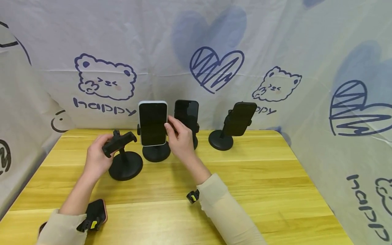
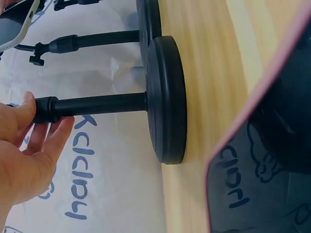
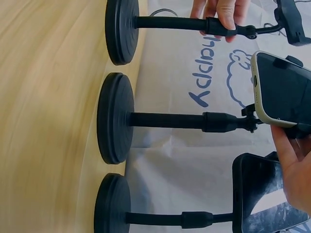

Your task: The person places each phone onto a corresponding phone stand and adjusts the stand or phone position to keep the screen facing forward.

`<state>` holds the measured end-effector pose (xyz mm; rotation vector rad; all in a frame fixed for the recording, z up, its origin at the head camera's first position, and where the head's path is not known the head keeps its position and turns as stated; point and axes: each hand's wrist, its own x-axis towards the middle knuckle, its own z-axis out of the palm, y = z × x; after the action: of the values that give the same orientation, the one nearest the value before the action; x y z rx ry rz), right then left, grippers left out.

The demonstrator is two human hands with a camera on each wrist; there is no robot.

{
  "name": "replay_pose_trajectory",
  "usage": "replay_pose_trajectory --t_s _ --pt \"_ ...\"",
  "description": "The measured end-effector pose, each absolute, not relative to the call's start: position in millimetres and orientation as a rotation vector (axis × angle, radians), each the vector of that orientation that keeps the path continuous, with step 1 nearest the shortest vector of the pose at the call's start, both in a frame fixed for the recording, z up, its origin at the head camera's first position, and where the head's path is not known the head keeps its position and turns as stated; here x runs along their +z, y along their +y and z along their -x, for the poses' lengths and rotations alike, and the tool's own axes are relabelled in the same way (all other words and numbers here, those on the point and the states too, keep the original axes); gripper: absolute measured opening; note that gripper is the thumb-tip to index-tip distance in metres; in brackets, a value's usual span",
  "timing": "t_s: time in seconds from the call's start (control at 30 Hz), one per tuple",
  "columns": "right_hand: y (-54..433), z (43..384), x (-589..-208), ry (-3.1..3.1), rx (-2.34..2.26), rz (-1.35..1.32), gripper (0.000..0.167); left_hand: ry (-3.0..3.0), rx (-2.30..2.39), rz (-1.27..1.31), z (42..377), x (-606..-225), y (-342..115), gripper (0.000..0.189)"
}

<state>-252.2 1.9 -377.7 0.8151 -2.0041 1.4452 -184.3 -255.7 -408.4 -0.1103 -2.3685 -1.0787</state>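
My left hand (image 1: 98,156) grips the upper pole of a black phone stand (image 1: 125,166) at the left, its fingers and thumb around the collar in the left wrist view. That stand's holder (image 1: 118,144) has no phone in it. My right hand (image 1: 183,140) pinches the right edge of a white-rimmed phone (image 1: 153,124), which sits upright in the holder of a second black stand (image 1: 156,153). From the right wrist view, the right hand's fingers (image 3: 286,145) reach behind the phone and its clamp, where they are partly hidden.
A dark phone (image 1: 190,110) on a stand is just behind my right hand. Farther right, another stand (image 1: 222,140) holds a tilted black phone (image 1: 241,119). A pink-edged phone (image 1: 97,209) lies by my left wrist on the wooden table (image 1: 260,190). A printed cloth (image 1: 165,41) hangs behind.
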Motion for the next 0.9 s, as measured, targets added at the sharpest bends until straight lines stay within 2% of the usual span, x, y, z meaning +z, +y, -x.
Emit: replay_pose_trajectory --t_s 0.2,0.47,0.9 --pt "1 250 -376 -1.988 1.466 -0.804 0.029 -2.384 -1.085 0.099 177 -407 -256 0.028" --pt "-1 243 -373 -1.992 1.577 -0.75 0.032 -2.452 -1.142 0.048 173 -405 -258 0.034" --pt "-10 220 -369 -1.768 1.291 -0.812 0.041 -2.478 -1.27 -0.023 163 -396 -266 0.061"
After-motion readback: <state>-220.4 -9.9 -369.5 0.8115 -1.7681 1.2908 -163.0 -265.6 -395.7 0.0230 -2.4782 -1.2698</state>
